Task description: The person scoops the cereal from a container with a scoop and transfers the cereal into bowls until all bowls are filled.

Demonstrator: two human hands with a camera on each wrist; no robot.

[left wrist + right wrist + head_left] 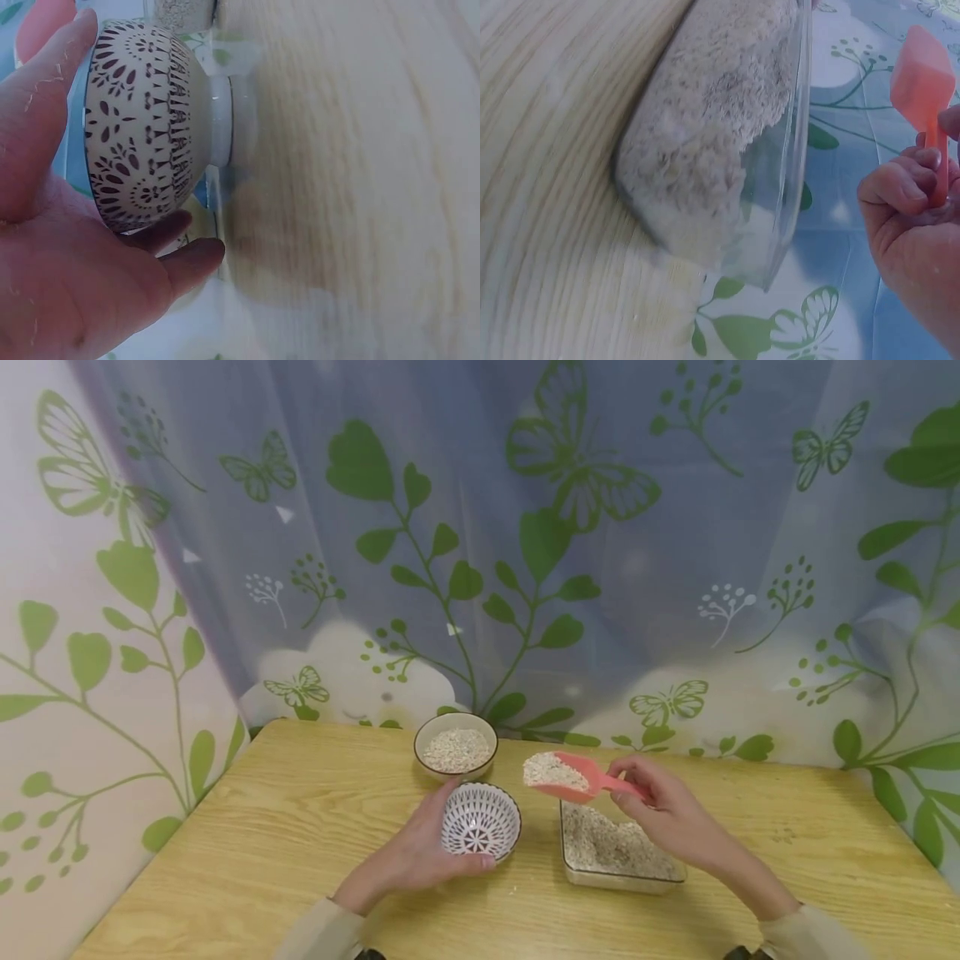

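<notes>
My left hand (423, 847) grips a patterned bowl (482, 820) round its side, thumb along the near rim and fingers on the far side. Its inside shows only its dark-and-white pattern. In the left wrist view the patterned bowl (146, 124) is upright, its foot at the tabletop. My right hand (663, 806) holds a pink scoop (587, 770) by the handle, level and heaped with oat flakes (551, 769). The scoop is above the back left of a glass container (622, 882) of oats (622, 847). The right wrist view shows the scoop's underside (921, 82).
Behind the patterned bowl, near the table's back edge, stands a cream bowl (486, 765) with oat flakes in it. A printed curtain (637, 610) hangs right behind the wooden table (315, 802). A few crumbs lie between the patterned bowl and the glass container.
</notes>
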